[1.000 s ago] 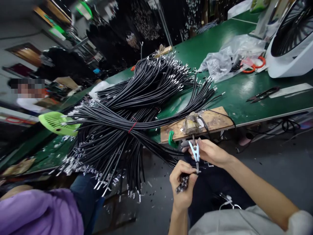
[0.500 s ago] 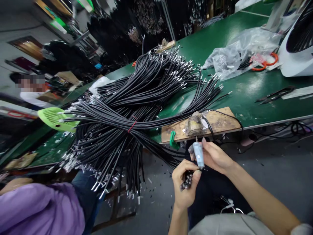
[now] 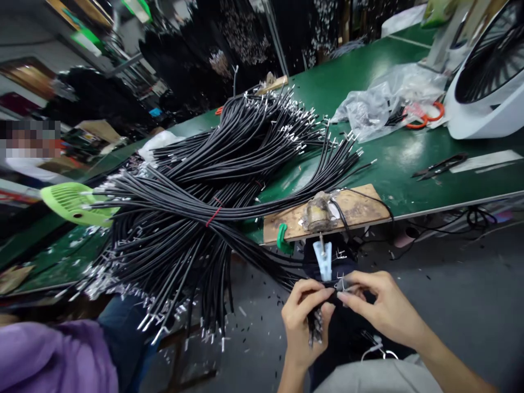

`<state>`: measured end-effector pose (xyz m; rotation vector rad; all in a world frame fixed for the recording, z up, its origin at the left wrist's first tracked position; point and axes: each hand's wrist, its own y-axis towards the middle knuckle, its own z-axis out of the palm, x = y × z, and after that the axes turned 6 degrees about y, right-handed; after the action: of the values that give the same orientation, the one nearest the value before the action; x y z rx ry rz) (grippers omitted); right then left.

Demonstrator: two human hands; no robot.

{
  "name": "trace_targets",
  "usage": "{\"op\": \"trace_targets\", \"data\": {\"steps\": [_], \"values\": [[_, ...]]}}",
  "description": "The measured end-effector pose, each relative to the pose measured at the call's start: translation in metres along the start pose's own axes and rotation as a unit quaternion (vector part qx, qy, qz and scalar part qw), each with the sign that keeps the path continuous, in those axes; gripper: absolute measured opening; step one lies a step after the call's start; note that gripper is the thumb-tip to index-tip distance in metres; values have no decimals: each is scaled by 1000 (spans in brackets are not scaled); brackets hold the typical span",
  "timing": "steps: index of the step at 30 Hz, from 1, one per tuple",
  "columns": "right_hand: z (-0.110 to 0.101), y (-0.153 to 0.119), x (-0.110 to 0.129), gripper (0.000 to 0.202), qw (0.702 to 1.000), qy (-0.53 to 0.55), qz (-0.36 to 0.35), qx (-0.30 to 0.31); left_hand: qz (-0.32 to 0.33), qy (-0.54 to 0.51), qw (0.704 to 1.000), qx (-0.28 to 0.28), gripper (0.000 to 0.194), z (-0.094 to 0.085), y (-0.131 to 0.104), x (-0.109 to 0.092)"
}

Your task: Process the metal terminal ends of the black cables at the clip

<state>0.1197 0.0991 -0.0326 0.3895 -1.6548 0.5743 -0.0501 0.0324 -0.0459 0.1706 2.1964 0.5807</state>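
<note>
My left hand point(image 3: 301, 316) is closed around a bunch of black cables point(image 3: 280, 272), whose ends poke out below its fingers. My right hand point(image 3: 379, 308) pinches the bare silvery end of a cable point(image 3: 341, 285), right beside my left fingertips. Grey wrapping covers a fingertip of that hand. Just above both hands, a light blue tapered piece point(image 3: 323, 262) hangs from the shaft of a small grimy motor point(image 3: 319, 214). The motor is fixed on a wooden board point(image 3: 364, 204) at the table edge. A green clamp point(image 3: 282, 237) grips the board.
A large heap of black cables point(image 3: 196, 164) spreads over the green table point(image 3: 393, 185). To the right lie snips point(image 3: 440, 166), orange-handled scissors point(image 3: 429, 117), a plastic bag point(image 3: 368, 109) and a white fan point(image 3: 483, 93). A person in a purple sleeve point(image 3: 57, 355) sits at left.
My right hand has left the light blue piece and come down to the cable end by my left hand. The left hand keeps its bunch. The view has shifted slightly.
</note>
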Motion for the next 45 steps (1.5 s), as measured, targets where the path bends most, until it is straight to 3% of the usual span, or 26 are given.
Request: {"op": "trace_targets", "data": {"steps": [6, 10, 14, 17, 21, 23, 26, 30, 33, 35, 38, 40, 42, 45], "values": [[5, 0, -15, 25, 997, 60, -39, -32, -37, -16, 998, 39, 16, 4, 2, -7], [-3, 1, -18, 29, 988, 71, -123, -58, -65, -31, 996, 58, 8, 2, 4, -11], [-5, 6, -15, 19, 960, 186, -210, -20, -83, -51, 991, 91, 12, -2, 6, -14], [9, 12, -16, 18, 935, 305, -175, -44, -87, -55, 990, 100, 19, -5, 7, -15], [35, 16, -17, 22, 899, 407, -106, -124, -79, -88, 990, 72, 8, -5, 6, -14], [42, 15, -13, 21, 899, 386, -137, -156, -86, -94, 991, 42, 6, -4, 5, -13], [39, 10, -9, 26, 918, 273, -227, -178, -111, -92, 989, -6, 10, -3, 4, -14], [26, 5, -10, 31, 952, 157, -227, -132, -129, -104, 986, -14, 18, -4, 7, -16], [18, 8, -12, 15, 962, 107, -236, -82, -120, -124, 985, -5, 12, -6, 7, -13], [14, 14, -11, 7, 970, 126, -194, -80, -110, -153, 982, -13, 6, -7, 4, -9], [11, 30, -7, 30, 978, 180, -76, -70, -93, -197, 975, -47, 5, -6, -1, 0], [13, 42, 0, 46, 976, 211, -39, -21, -83, -214, 970, -78, 7, -3, -2, 5], [18, 53, 8, 56, 962, 274, -5, 24, -81, -224, 966, -102, 9, 1, -2, 9], [25, 62, 18, 56, 925, 376, 52, 31, -90, -222, 965, -109, 11, 6, 1, 13]]}}
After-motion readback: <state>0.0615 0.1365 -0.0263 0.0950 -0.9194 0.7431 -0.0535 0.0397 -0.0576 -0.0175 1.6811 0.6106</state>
